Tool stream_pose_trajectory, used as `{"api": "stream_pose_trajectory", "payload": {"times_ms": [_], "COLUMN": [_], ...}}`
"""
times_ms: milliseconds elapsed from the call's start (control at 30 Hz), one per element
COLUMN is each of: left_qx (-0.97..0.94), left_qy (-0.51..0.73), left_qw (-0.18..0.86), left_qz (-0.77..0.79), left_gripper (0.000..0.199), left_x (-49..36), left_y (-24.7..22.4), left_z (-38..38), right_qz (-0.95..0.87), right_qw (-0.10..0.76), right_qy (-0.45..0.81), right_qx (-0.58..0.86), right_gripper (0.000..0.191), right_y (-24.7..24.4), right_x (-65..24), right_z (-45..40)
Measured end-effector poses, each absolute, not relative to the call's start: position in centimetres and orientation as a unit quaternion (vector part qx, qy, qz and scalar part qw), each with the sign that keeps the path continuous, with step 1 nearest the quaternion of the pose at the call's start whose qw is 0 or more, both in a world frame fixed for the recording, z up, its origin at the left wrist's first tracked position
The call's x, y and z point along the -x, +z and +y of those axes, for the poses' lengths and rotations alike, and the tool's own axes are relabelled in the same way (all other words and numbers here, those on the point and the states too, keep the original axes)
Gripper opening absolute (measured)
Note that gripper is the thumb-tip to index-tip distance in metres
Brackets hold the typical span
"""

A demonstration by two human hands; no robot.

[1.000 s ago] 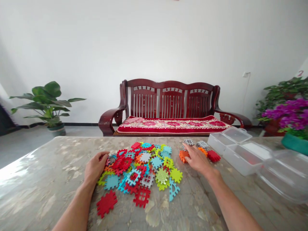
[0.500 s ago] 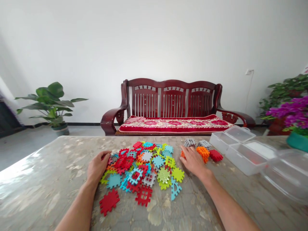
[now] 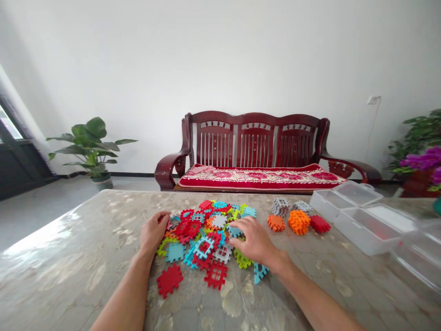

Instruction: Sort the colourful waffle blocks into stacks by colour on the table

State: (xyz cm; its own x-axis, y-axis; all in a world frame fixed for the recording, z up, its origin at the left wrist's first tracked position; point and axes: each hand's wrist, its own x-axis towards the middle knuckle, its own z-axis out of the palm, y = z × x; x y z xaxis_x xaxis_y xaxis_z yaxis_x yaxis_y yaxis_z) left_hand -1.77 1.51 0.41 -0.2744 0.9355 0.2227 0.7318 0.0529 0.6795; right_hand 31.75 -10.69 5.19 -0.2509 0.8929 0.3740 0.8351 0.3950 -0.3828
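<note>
A loose pile of toothed plastic tiles in red, blue, green, grey and orange (image 3: 193,227) covers the middle of the table. At the pile's left edge rests my left hand (image 3: 155,231), its fingers curled together; what they hold, if anything, is hidden. My right hand (image 3: 254,241) is over the right part of the pile with thumb and fingers apart, above a light blue tile (image 3: 235,231). Sorted stacks stand farther right: orange (image 3: 299,222), a smaller orange one (image 3: 276,223), red (image 3: 320,224), and two grey (image 3: 280,207).
Clear plastic boxes with open lids (image 3: 361,230) stand on the right of the table (image 3: 113,257). Behind it is a wooden bench (image 3: 255,142) with a red patterned cover. A potted plant (image 3: 93,147) is at the left, purple flowers (image 3: 422,161) at the right.
My right hand has moved left from the orange stack to over the pile, uncovering the smaller orange stack. The whole view has shifted slightly; my left hand stays at the pile's left edge.
</note>
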Motion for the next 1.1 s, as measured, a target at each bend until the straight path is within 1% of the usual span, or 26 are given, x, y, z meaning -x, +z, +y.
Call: {"api": "stream_pose_trajectory", "payload": {"times_ms": [100, 167, 333, 467, 600, 800, 867, 1000, 1100], "left_qx": [-0.589, -0.588, -0.579, -0.579, -0.584, -0.598, -0.598, -0.605, -0.603], "left_qy": [0.365, 0.365, 0.361, 0.36, 0.365, 0.355, 0.351, 0.33, 0.32], "left_qw": [0.138, 0.139, 0.141, 0.144, 0.134, 0.127, 0.124, 0.114, 0.111], "left_qz": [0.708, 0.708, 0.718, 0.717, 0.713, 0.707, 0.71, 0.716, 0.722], "left_gripper": [0.033, 0.033, 0.034, 0.034, 0.033, 0.036, 0.038, 0.039, 0.038], "left_x": [1.7, 1.6, 1.3, 1.2, 1.2, 1.9, 2.3, 2.6, 2.6], "left_y": [0.5, 0.7, 1.0, 1.3, 1.3, 0.4, -0.1, -0.4, -0.2], "left_z": [1.4, 1.3, 1.0, 0.8, 0.7, 1.5, 1.9, 2.4, 2.4], "right_qz": [-0.815, -0.823, -0.829, -0.823, -0.809, -0.775, -0.755, -0.678, -0.564], "right_qw": [0.256, 0.242, 0.211, 0.22, 0.252, 0.32, 0.348, 0.422, 0.468], "right_qy": [0.051, 0.044, 0.03, 0.016, 0.015, -0.012, -0.035, -0.1, -0.127], "right_qx": [0.517, 0.513, 0.517, 0.523, 0.531, 0.544, 0.554, 0.593, 0.668], "right_gripper": [0.049, 0.054, 0.048, 0.046, 0.046, 0.054, 0.053, 0.046, 0.05], "right_y": [5.1, 5.0, 4.5, 3.9, 3.6, 4.9, 5.5, 6.2, 5.8], "right_x": [-29.1, -28.0, -27.0, -26.6, -26.4, -29.0, -31.4, -38.3, -44.6], "right_z": [-10.4, -10.1, -9.9, -10.0, -10.0, -10.6, -10.9, -11.6, -12.3]}}
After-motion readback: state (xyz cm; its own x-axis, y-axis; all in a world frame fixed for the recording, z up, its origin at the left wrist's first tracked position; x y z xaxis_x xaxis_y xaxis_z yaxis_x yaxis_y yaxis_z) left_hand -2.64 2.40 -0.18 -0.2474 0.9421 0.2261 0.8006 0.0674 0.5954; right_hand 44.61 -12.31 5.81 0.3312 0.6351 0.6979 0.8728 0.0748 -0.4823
